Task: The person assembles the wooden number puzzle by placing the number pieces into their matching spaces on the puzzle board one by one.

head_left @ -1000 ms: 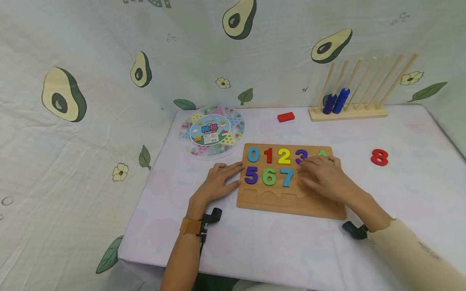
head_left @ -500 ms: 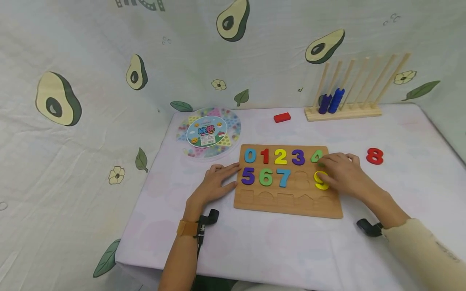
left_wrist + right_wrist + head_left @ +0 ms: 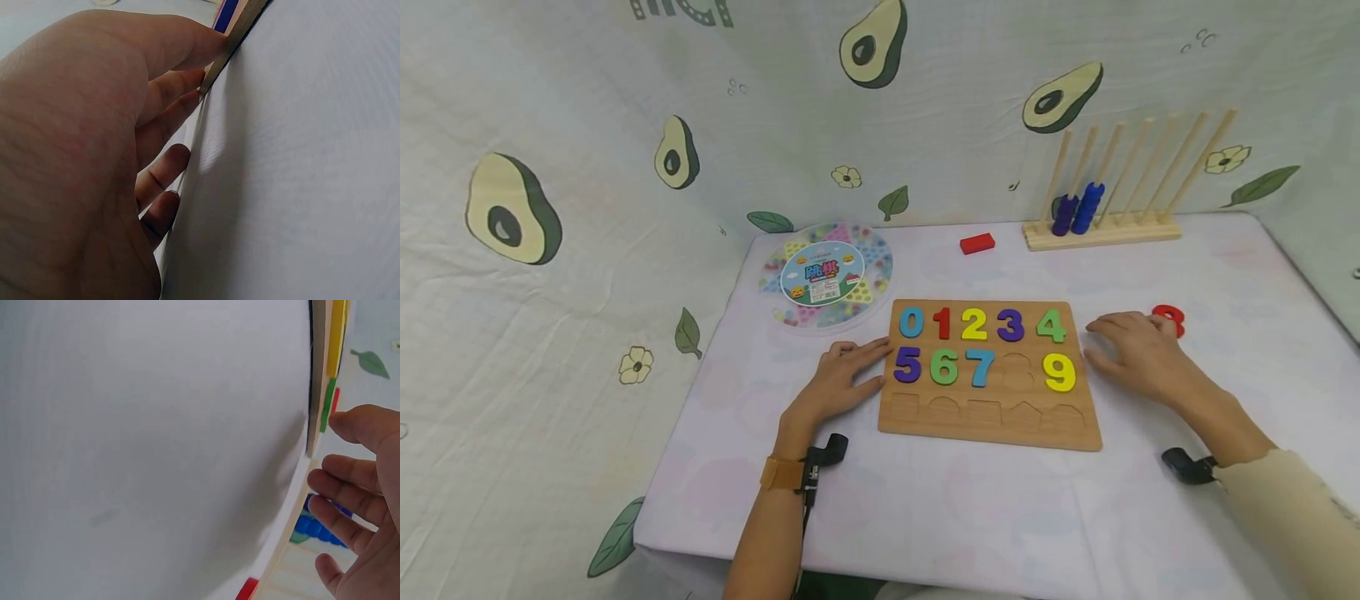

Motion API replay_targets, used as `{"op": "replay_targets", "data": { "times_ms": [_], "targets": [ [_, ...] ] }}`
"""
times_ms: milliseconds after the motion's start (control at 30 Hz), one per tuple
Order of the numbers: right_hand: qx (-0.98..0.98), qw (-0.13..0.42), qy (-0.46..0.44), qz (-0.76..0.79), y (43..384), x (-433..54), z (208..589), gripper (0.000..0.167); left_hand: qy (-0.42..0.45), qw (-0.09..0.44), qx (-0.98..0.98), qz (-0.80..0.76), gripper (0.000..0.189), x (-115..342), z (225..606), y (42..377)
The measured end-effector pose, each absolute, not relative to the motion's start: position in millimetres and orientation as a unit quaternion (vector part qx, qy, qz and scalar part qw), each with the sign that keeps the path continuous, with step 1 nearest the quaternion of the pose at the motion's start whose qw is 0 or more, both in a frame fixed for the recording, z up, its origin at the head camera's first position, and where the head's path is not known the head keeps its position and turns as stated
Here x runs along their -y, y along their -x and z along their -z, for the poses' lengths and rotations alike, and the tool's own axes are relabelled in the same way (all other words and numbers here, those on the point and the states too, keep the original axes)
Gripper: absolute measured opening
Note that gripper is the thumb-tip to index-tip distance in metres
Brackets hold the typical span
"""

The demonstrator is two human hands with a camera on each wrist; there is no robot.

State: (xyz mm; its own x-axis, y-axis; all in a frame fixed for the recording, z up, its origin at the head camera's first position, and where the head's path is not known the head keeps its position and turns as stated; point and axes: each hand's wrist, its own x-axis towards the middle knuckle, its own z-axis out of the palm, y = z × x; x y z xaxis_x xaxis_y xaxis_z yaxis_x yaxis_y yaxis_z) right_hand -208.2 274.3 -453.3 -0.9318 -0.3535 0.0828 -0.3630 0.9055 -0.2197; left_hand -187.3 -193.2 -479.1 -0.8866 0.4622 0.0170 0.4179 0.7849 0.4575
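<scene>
A wooden number board (image 3: 955, 417) lies on the table with digits 0 to 7 and the yellow 9 (image 3: 1060, 372) in their recesses. Between the 7 and the 9 shows a bare recess (image 3: 1018, 372). My left hand (image 3: 838, 383) touches the board's left edge with its fingertips; the left wrist view shows thumb and fingers (image 3: 169, 103) against that edge. Just off the board's right side is my right hand (image 3: 1138, 358), fingers relaxed and holding nothing. The red number 8 (image 3: 1170, 317) lies on the table beyond it, partly hidden behind its knuckles.
A round board-game box (image 3: 827, 275) sits at the back left. A small red block (image 3: 977, 243) lies behind the number board. At the back right stands a wooden peg rack (image 3: 1105, 237) with blue and purple beads on two pegs. A printed cloth hangs behind the table.
My right hand has moved right, from over the board to beside the red 8, uncovering the 3, the 4 and the yellow 9. The left hand stays at the board's edge.
</scene>
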Motion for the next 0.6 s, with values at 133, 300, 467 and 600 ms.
{"op": "replay_targets", "data": {
  "times_ms": [133, 300, 467, 600],
  "targets": [
    [0.976, 0.027, -0.181, -0.121, 210.0, -286.1, 454.6, 0.045, -0.233, 0.049, -0.944, -0.23, 0.057, 192.5, 479.8, 187.7],
    [0.977, 0.029, -0.171, -0.12, 212.6, -301.9, 456.0, 0.045, -0.236, 0.044, -0.943, -0.23, 0.056, 192.7, 480.3, 188.5],
    [0.982, 0.022, -0.153, -0.112, 218.6, -315.4, 456.8, 0.048, -0.234, 0.043, -0.943, -0.231, 0.057, 193.8, 481.4, 188.8],
    [0.984, 0.015, -0.141, -0.11, 222.5, -325.4, 454.7, 0.052, -0.234, 0.041, -0.943, -0.233, 0.057, 195.3, 484.6, 189.0]
  ]
}}
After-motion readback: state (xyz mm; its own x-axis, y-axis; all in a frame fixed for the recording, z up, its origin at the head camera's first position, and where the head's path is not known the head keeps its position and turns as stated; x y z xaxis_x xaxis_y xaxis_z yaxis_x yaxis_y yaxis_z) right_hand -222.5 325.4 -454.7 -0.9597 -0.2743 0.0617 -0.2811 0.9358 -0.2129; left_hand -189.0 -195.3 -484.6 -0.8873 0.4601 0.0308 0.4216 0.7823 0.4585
